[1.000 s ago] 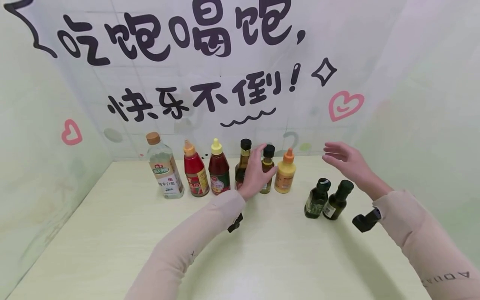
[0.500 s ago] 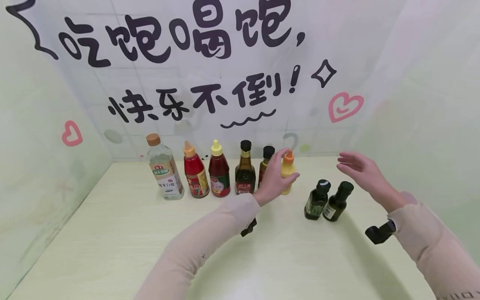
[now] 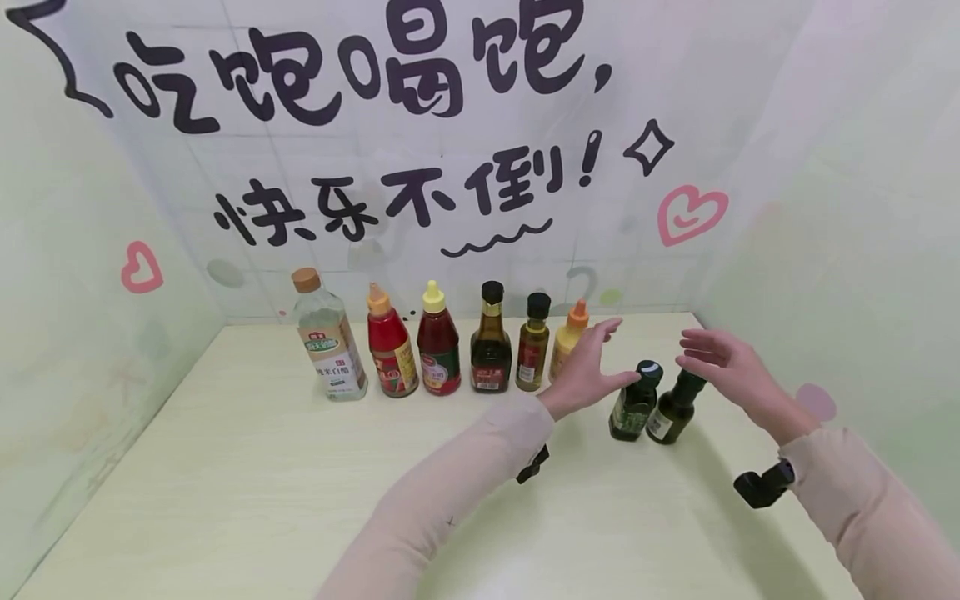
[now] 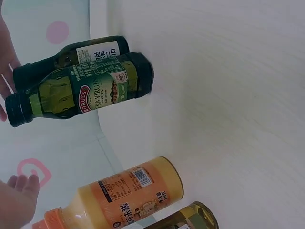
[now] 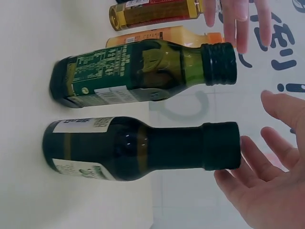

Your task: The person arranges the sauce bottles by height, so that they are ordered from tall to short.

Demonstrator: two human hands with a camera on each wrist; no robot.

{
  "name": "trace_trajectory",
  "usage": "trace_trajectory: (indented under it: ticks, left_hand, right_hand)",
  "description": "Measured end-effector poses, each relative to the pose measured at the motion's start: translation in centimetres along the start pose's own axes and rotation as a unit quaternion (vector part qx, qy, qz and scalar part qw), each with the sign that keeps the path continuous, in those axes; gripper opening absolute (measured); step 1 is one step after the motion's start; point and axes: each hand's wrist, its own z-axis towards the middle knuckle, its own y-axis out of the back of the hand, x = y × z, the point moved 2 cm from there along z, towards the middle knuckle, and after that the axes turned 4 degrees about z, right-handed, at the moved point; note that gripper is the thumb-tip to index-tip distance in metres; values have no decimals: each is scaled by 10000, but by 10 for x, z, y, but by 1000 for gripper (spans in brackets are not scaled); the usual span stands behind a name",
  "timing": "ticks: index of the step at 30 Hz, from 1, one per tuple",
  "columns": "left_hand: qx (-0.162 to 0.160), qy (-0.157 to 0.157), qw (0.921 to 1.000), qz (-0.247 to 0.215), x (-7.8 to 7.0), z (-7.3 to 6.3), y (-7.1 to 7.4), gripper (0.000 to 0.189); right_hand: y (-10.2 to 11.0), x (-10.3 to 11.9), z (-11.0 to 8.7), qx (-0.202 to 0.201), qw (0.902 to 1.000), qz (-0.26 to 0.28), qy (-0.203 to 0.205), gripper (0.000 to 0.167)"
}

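In the head view my left hand [image 3: 585,371] is in front of the yellow squeeze bottle [image 3: 564,343], fingers spread and holding nothing. Its thumb reaches toward the cap of a green olive oil bottle [image 3: 632,410], labelled BORGES in the left wrist view. Beside that stands a darker, slim-necked bottle [image 3: 670,421] with a white label. My right hand [image 3: 727,371] hovers at this one's cap, fingers loosely bent; the right wrist view shows the fingers [image 5: 264,164] around the cap end without a grip. Both green bottles stand upright, close together.
Along the back wall runs a row of condiment bottles: a white vinegar bottle [image 3: 330,350], a red sauce bottle [image 3: 392,350], a dark red one with yellow tip [image 3: 438,350], a brown bottle [image 3: 491,350] and a small oil bottle [image 3: 533,354]. The pale table [image 3: 262,500] extends in front.
My left hand has swept right, from the black-capped bottles past the yellow squeeze bottle toward the olive oil. My right hand has shifted slightly right and then down to the slim bottle's cap.
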Motion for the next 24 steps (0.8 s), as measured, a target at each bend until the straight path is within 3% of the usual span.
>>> trace_trajectory:
  ticks: [12, 18, 24]
  left_hand:
    - [1264, 210, 9917, 110, -1, 0, -25, 72]
    - [1161, 333, 9915, 488, -4, 0, -36, 67]
    - [987, 187, 9944, 316, 2, 4, -38, 59]
  right_hand:
    - [-12, -24, -11, 13, 9997, -191, 164, 48]
    - [-12, -27, -12, -176, 9991, -199, 335, 45]
    - [-14, -29, -11, -423, 9975, -391, 416, 35]
